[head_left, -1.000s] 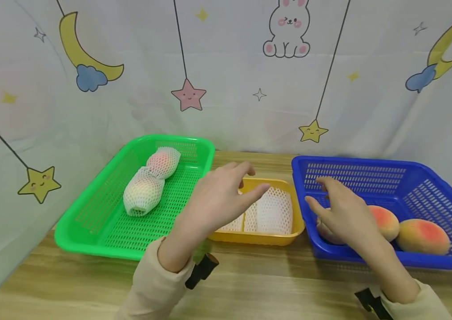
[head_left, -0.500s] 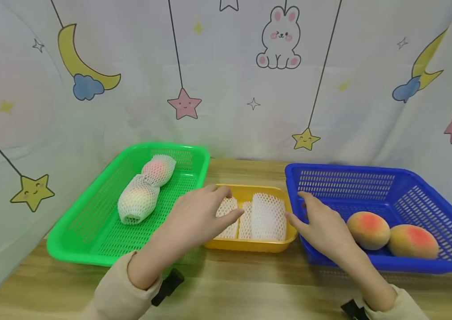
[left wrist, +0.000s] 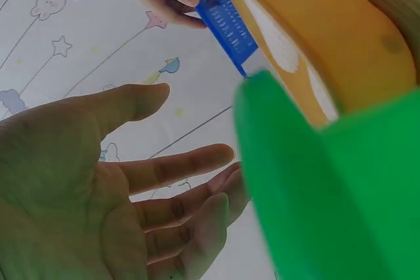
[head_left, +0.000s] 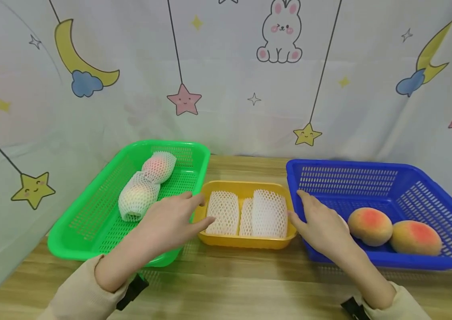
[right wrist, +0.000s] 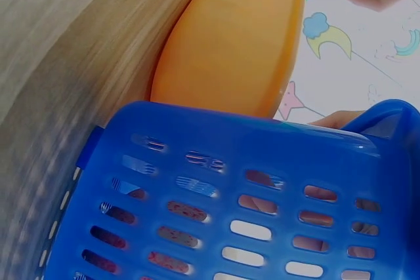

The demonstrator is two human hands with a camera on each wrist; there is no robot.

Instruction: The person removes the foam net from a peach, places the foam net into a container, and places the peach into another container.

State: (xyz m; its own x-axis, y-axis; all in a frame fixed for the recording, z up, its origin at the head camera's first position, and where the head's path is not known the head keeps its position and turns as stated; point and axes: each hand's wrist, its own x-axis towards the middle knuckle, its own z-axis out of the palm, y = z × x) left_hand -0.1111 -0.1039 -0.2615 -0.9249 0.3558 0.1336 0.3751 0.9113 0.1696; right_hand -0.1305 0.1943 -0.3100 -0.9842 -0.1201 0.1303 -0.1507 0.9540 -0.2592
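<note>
In the head view, my left hand hovers over the right rim of the green basket, fingers loosely spread and holding nothing. The left wrist view shows its palm and relaxed fingers beside that blurred green rim. Two fruits in white foam nets lie inside the basket. My right hand hangs over the left wall of the blue basket, fingers slightly bent. A pinkish fruit is mostly hidden behind it. Two yellow fruits with a red blush lie to its right.
Between the baskets stands a yellow tray with several white foam net sleeves. Everything sits on a wood-grain table. A white curtain with printed stars and moons hangs close behind.
My left hand has moved left, from over the yellow tray to the green basket's rim, uncovering the foam sleeves. My right hand has shifted slightly left, to the blue basket's edge.
</note>
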